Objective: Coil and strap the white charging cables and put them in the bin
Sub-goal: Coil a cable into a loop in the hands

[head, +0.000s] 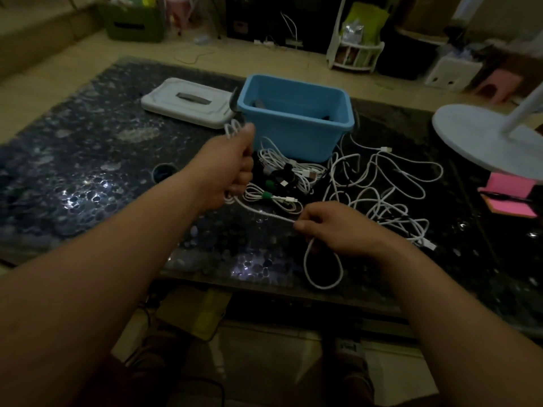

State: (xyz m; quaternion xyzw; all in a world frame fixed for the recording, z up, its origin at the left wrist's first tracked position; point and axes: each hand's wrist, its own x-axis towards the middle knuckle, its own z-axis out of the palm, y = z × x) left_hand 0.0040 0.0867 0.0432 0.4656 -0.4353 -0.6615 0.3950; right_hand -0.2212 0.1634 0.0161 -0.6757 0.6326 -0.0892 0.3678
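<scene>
Coiling is the step in hand, as we judge it from the head view. We see the left hand point(232, 168) raised in front of the blue bin point(293, 139), its fingers closed round several loops of a white charging cable point(264, 212); the loop ends stick out above the fist. From there the cable runs tight to the right hand point(335, 227), which pinches it between thumb and fingers, and the free tail hangs below in one loop. Strapped coils point(296, 171), one with a green strap point(266, 196), lie on the dark table point(88, 171) just before the bin, not in it. Loose cables point(382, 183) lie tangled to the right. What is inside the bin we cannot tell. Next, we think, the right hand must bring the tail up to the left hand for another even loop, and then a strap is needed.
</scene>
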